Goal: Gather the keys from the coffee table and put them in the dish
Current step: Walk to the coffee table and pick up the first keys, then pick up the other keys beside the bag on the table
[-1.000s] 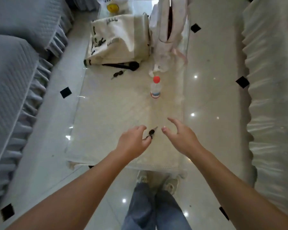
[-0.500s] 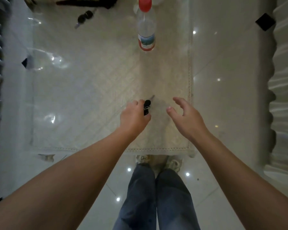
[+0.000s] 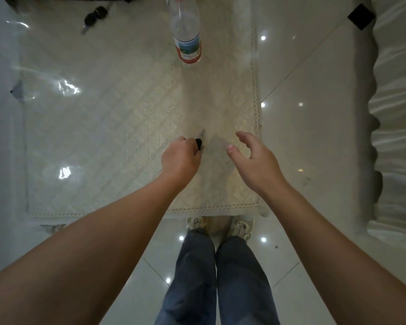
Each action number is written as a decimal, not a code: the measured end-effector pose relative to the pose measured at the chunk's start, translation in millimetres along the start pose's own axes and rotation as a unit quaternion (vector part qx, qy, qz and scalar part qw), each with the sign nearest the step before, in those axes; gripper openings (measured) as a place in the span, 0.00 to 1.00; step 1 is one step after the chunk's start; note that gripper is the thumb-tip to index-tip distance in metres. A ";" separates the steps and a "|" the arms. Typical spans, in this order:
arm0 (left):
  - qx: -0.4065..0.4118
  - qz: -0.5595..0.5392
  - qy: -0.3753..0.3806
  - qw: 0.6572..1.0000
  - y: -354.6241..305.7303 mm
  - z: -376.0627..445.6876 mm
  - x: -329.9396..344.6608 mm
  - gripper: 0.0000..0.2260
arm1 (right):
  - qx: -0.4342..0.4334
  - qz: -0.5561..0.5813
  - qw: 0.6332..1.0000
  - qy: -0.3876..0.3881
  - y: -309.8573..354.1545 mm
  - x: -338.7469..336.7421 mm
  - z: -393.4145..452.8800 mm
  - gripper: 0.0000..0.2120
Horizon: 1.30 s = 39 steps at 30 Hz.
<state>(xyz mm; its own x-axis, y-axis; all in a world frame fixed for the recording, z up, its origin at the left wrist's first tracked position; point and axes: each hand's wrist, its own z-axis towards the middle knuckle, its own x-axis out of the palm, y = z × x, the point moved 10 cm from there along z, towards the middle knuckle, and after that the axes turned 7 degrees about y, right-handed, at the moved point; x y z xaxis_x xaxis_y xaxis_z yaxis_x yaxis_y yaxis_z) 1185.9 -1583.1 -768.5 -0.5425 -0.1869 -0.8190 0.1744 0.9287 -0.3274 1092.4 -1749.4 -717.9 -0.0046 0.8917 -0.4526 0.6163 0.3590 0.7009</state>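
A key with a black head (image 3: 199,142) and a thin metal blade lies near the front of the coffee table (image 3: 108,141), which has a cream quilted cover. My left hand (image 3: 181,158) is curled over it, fingertips pinched on the black head. My right hand (image 3: 250,158) hovers a little to the right of the key, fingers spread and holding nothing. A second bunch of black keys (image 3: 93,16) lies at the far left of the table. No dish is in view.
A clear plastic bottle (image 3: 186,36) with a red cap and a red and blue label stands upright at the far middle of the table. A skirted sofa (image 3: 396,113) runs along the right. My legs and shoes (image 3: 218,227) stand on glossy tiles at the table's front edge.
The head camera has tilted down and closer, so the bags at the table's far end left the view. My left hand's fingers closed onto the black key head; my right hand stayed spread beside it.
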 end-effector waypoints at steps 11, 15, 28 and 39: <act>0.041 -0.172 -0.042 0.983 -33.3 -19.2 -83.9 0.03 | -0.041 -0.007 0.999 -0.035 61.3 -46.1 -15.7 0.27; 0.078 -0.206 -0.109 0.969 -53.7 -38.7 -158.8 0.03 | -0.069 -0.025 0.996 -0.059 119.2 -82.9 -25.9 0.27; 0.270 -0.225 -0.279 0.894 -178.1 -160.4 -469.5 0.06 | -0.235 -0.092 0.947 -0.200 366.1 -242.9 -179.2 0.24; 0.442 -0.190 -0.325 0.814 -369.3 -287.2 -660.4 0.03 | -0.260 -0.101 0.903 -0.328 451.1 -422.9 -339.6 0.27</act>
<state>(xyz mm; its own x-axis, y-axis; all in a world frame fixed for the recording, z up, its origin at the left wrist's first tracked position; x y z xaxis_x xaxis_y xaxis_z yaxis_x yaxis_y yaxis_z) 1243.8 -1710.6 28.6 -0.1955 -0.8040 -0.5616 0.7740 0.2252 -0.5918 1104.9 -1871.0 -23.1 0.4971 0.5003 -0.7090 0.2006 0.7287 0.6548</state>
